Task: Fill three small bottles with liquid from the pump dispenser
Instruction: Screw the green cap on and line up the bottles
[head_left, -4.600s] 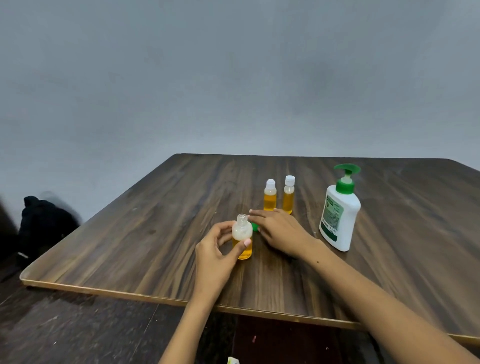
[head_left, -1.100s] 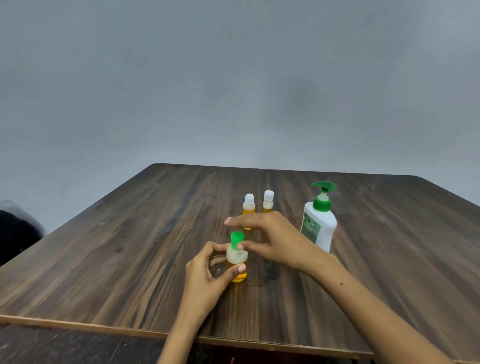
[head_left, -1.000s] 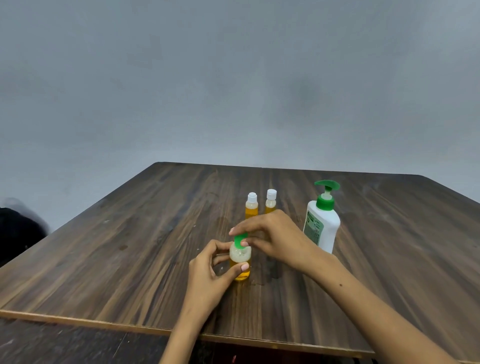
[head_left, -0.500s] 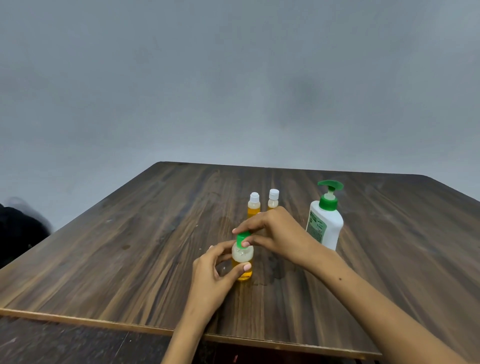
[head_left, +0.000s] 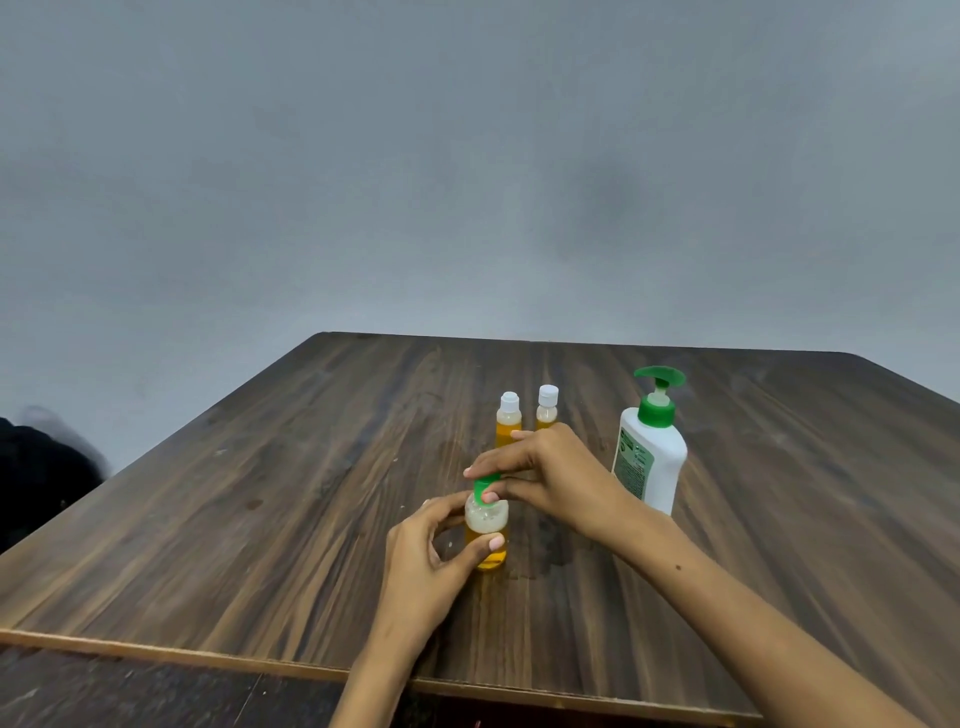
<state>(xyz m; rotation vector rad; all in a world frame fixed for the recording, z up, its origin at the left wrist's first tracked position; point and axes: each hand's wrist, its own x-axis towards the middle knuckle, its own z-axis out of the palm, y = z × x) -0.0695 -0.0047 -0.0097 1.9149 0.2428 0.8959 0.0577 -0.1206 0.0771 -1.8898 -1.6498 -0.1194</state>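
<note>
Head view. Since four and a half seconds ago the near bottle (head_left: 487, 535) has gained its green cap (head_left: 485, 490): back then its neck stood bare and the right hand (head_left: 550, 480) lay flat on the wood behind it, over the cap. Half a second ago the grip looked as it does now, and the cap sits at the same height on the neck.

The left hand (head_left: 423, 564) curls round the bottle from the left, thumb tip pressed on the amber lower half and the other fingers wrapped behind the cloudy white upper part. The right hand comes in from the right and pinches the green cap between thumb and forefinger, just above the left hand's fingertips; its remaining fingers are loosely extended past the cap. The bottle stands upright on the table (head_left: 260, 519).

The table is dark streaked wood with a pale edge strip along the near side. Behind it rises a plain grey wall (head_left: 467, 182), and a dark blurred shape (head_left: 41, 483) shows at the far left.

Count: three small bottles in all. One is held; two white-capped bottles (head_left: 508, 420) of amber liquid stand side by side just beyond the right hand's knuckles. One white pump dispenser (head_left: 649, 452) with a green pump head stands to the right of the right wrist, near but apart.
</note>
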